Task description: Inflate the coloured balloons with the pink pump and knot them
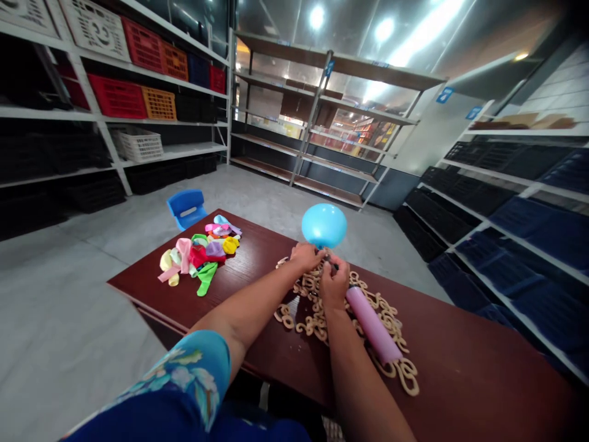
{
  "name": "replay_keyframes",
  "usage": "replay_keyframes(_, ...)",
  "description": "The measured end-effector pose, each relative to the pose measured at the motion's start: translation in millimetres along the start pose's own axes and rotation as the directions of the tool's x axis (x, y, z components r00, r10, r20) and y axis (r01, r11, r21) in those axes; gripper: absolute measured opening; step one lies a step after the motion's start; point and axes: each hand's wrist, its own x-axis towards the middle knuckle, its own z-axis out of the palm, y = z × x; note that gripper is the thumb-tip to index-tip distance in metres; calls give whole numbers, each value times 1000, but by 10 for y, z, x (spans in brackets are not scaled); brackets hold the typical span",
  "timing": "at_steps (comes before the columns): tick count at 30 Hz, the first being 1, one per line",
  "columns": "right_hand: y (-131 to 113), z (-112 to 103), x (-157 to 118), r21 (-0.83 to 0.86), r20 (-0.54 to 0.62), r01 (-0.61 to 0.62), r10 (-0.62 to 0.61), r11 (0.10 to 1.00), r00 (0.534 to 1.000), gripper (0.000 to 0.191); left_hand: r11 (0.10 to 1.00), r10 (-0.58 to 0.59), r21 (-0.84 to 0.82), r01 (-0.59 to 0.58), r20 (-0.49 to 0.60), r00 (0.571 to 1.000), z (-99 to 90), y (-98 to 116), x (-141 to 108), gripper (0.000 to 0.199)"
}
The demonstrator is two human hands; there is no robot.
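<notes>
A blown-up light blue balloon (324, 225) stands out past the far edge of the table, its neck pointing down toward my hands. My left hand (306, 256) is closed at that neck. My right hand (335, 279) meets it there, fingers pinched at the balloon's lower end; the exact grip is partly hidden. Beside my right wrist a pink balloon pump (373, 325) lies on a pile of curly wooden scroll pieces (315, 322). To the left is a heap of limp balloons (200, 255) in several colours.
The dark red table (460, 362) runs across in front of me. A blue chair (187, 209) stands behind its left end. Shelves with crates (117, 95) line the left, a metal rack (313, 116) stands at the back, and dark bins (464, 221) fill the right.
</notes>
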Motion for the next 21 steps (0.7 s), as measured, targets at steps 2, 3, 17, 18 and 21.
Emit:
replay_keyframes(2,3,-4,0,-21,12,29,-29,999,999,22,1000,-18,20,18,21,1000,-24,-89,33,55)
replay_keyframes(3,6,-4,-1,-29,24,45,-45,999,999,22,999,-23,30,22,12,1000,-54,-144,40,53)
replay_keyframes(17,-65,-5,-17,-70,144,48,-37,996,989,21,805,-340,468,363,-136,930,-1384,-1539,151,38)
replay_keyframes(18,-66,-3,-17,-70,144,49,-39,996,989,21,800,-350,475,367,-129,928,-1418,-1605,123,37)
replay_keyframes(21,-63,0,-19,-73,151,53,-41,996,988,22,795,-368,478,373,-107,923,-1435,-1743,36,31)
